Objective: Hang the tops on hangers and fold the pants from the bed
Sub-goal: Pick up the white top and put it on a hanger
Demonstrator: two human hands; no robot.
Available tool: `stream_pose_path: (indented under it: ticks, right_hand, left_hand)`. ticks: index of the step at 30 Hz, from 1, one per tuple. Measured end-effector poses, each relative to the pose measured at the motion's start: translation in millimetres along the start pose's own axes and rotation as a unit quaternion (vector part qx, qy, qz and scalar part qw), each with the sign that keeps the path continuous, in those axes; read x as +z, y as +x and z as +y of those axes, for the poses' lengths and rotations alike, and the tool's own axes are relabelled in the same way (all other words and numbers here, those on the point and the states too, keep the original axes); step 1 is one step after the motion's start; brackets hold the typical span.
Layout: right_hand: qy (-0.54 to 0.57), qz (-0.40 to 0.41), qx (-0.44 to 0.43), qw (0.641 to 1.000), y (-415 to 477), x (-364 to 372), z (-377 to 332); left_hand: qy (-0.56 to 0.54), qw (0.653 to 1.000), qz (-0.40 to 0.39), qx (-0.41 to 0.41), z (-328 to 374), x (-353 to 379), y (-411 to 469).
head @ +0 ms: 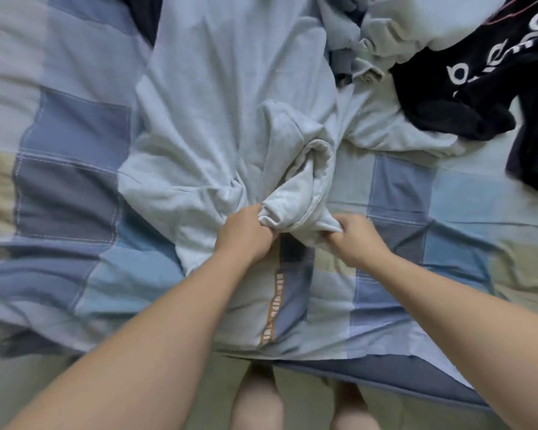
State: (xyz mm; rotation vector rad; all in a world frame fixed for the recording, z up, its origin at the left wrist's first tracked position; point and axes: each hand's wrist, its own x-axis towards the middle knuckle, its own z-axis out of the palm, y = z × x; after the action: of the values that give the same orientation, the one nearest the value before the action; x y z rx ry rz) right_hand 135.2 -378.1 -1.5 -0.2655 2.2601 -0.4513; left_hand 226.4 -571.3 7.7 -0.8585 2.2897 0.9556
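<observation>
Single head-worn wide-angle view, steeply downward from above the bed (75,169), close over the hands.

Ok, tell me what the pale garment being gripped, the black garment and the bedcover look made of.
The pale garment: soft matte knit, probably cotton jersey or fleece; it bunches in thick rounded folds. The black garment: likely matte knit too, with white printed letters. The bedcover: woven patchwork cotton by look; stitched seams outline the squares.

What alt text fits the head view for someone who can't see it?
The left hand and right hand grip the bunched near end of a pale grey garment on a blue patchwork bedspread. A black top with white lettering lies upper right.
</observation>
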Motion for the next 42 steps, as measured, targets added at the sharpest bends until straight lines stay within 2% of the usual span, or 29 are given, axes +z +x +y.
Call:
stream_pose_path:
  ticks: [5,11,18,23,28,30,32,37,42]
  right_hand:
    - [0.011,0.008,0.088,0.996,-74.5,-17.0,87.8]
    - [-0.005,0.016,0.139,0.99,-141.4,-52.2,196.7]
    - [0.009,0.041,0.212,0.976,-209.4,-91.9,314.4]
    - [0.034,0.066,0.23,0.97,-235.7,-108.7,369.8]
    - [0.1,0.095,0.227,0.964,-233.0,-114.0,369.2]
    - [0.075,0.098,0.211,0.97,-222.8,-118.8,351.1]
    - [0.07,0.096,0.178,0.977,-207.2,-123.5,323.8]
    - [0.09,0.063,0.086,0.99,-145.3,-125.1,244.1]
    - [0.051,0.051,0.033,0.997,-60.2,-117.9,173.9]
  left_hand:
    - [-0.038,0.996,-0.082,-0.008,45.3,75.0,-82.4]
    - [-0.035,0.986,-0.164,-0.013,109.5,179.6,-149.8]
    - [0.034,0.963,-0.267,0.017,178.6,293.5,-199.7]
    - [0.022,0.963,-0.264,0.048,221.3,325.3,-213.4]
    - [-0.026,0.953,-0.297,0.063,239.0,320.4,-220.5]
    - [-0.056,0.958,-0.275,0.059,234.2,302.7,-210.5]
    - [-0.054,0.973,-0.217,0.053,222.7,276.9,-191.3]
    - [0.021,0.997,-0.079,0.014,178.8,193.0,-113.5]
    - [0.085,0.995,0.038,-0.028,137.1,113.2,-25.7]
